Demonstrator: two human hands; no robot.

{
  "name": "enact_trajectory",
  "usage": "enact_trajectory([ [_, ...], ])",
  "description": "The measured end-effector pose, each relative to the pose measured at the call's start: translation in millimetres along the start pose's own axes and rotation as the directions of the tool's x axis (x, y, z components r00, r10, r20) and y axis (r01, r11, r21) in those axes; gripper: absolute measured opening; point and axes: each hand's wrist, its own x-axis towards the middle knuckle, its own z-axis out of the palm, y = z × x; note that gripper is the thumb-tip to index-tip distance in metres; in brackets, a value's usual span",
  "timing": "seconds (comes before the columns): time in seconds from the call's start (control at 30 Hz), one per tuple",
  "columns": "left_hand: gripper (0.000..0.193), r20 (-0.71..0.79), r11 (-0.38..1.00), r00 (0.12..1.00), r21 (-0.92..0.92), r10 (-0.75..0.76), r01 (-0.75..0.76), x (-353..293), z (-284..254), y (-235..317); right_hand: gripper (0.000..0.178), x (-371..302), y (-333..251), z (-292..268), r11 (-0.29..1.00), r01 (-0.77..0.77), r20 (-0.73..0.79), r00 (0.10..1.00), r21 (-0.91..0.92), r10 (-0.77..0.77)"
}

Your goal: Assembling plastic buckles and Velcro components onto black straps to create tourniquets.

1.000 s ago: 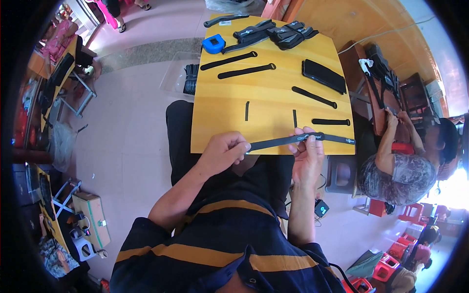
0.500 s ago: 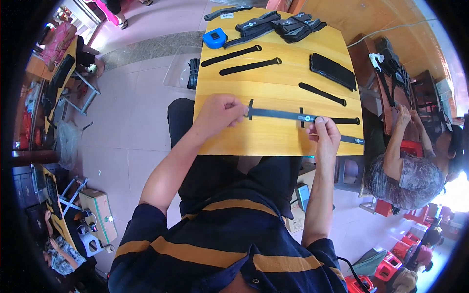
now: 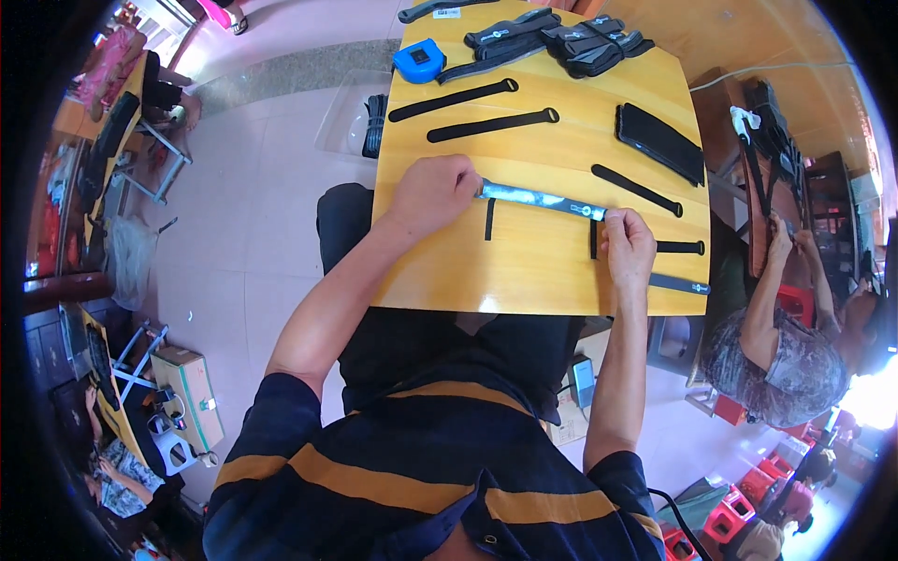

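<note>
My left hand [image 3: 433, 194] and my right hand [image 3: 628, 245] hold a narrow grey strap [image 3: 536, 197] stretched between them, just above the yellow wooden table [image 3: 533, 276]. Each hand pinches one end; light glares off the strap, and a small pale print shows near the right end. Below it, two short black marks, a left mark [image 3: 490, 220] and a right mark [image 3: 594, 239], stand upright on the tabletop. A black strap [image 3: 681, 248] and a grey strap [image 3: 680, 283] lie right of my right hand. Another black strap with a slotted end [image 3: 638, 191] rests beyond it.
Two black straps, one [image 3: 454, 100] behind the other [image 3: 493, 125], lie far left, near a blue tape measure [image 3: 418, 61]. Bundled straps [image 3: 596, 47] fill the far edge. A black stack [image 3: 659, 143] sits far right. Beside the table are a clear bin [image 3: 344, 122] and a seated person [image 3: 781, 360].
Both hands have lifted the strap slightly and moved it away from the near table edge, off the two black marks. The strap now catches bright light. The view has shifted a little.
</note>
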Motion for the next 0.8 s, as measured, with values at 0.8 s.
enact_trajectory([
  [0.8, 0.022, 0.043, 0.983, 0.998, 0.177, -0.048, 0.040, -0.7, -2.3, 8.8, 0.025, 1.1, 8.8, -1.4, 0.999, 0.021, -0.062, 0.998, -0.038, -0.024],
])
